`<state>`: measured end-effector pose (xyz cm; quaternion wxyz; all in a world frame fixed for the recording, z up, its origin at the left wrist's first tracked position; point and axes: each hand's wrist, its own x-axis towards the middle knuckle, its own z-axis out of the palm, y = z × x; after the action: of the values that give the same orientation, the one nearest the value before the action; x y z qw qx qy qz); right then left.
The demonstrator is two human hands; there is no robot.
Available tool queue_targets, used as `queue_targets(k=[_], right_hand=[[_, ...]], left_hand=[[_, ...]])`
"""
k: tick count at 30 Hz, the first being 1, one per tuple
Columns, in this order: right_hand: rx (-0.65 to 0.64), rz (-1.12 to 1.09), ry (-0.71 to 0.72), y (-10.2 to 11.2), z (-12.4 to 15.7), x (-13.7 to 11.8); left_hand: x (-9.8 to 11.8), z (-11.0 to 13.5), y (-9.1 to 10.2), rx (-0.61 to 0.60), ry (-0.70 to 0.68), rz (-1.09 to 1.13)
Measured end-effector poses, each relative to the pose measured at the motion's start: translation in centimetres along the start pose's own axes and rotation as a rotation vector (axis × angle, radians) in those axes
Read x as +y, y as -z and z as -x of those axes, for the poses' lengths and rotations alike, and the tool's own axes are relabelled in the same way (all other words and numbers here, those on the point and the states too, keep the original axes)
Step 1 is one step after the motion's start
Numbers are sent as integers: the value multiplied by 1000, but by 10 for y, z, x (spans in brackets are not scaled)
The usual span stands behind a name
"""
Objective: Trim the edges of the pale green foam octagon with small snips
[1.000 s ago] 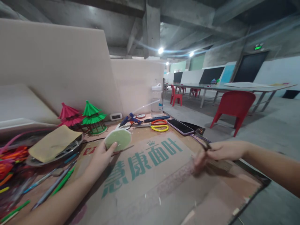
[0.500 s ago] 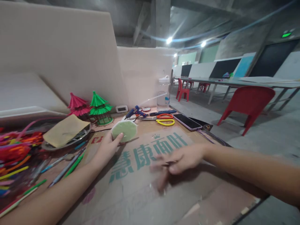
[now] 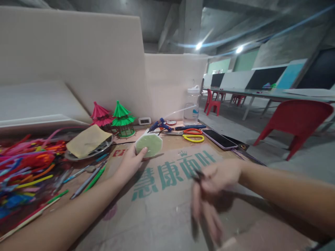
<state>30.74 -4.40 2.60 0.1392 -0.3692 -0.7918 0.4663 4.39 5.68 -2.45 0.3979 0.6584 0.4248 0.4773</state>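
Note:
My left hand (image 3: pixel 132 158) is closed on a pale green octagonal piece (image 3: pixel 149 144) with a white edge, thumb on its face, tilted up above the cardboard. My right hand (image 3: pixel 213 184) hovers over the right part of the cardboard sheet (image 3: pixel 167 212), which carries green printed characters. Its fingers are smeared by motion and point down. Something small and dark shows at its fingertips, too blurred to name. A blue glue gun (image 3: pixel 160 124) lies just behind the octagonal piece, beside scissors (image 3: pixel 193 135) with orange and yellow handles.
Pink (image 3: pixel 101 113) and green (image 3: pixel 123 120) model pavilions stand at the back left. Nearer are a tray (image 3: pixel 111 141) with a yellowish sheet, pens (image 3: pixel 90 179) and colourful fuzzy stems (image 3: pixel 28 167). A phone (image 3: pixel 220 139) and clear bottle (image 3: pixel 191 106) stand right; a red chair (image 3: pixel 295 120) is beyond.
The view has turned slightly left, shifting everything rightward. My right hand's fingers have swung downward and look more spread. My left hand keeps its hold on the octagonal piece.

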Motion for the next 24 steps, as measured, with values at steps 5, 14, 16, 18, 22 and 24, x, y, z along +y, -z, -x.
queue_targets(k=[5,14,16,18,22,24], right_hand=[[700,-237,117,38,-59,30],[727,19,237,-5,-95,54],[717,89,226,-8,-88,52],[723,166,225,-7,-82,49],[833,298,345,-3,-77,47],[885,389,404,1,-75,47]], left_hand=[[4,6,1,47,-53,-109],[11,18,-3,-62,-122,-200],[14,20,-3,-98,-113,-264],[17,22,-3,-108,-132,-330],[23,25,-2,-86,-192,-389],[26,26,-3,-78,-209,-428]])
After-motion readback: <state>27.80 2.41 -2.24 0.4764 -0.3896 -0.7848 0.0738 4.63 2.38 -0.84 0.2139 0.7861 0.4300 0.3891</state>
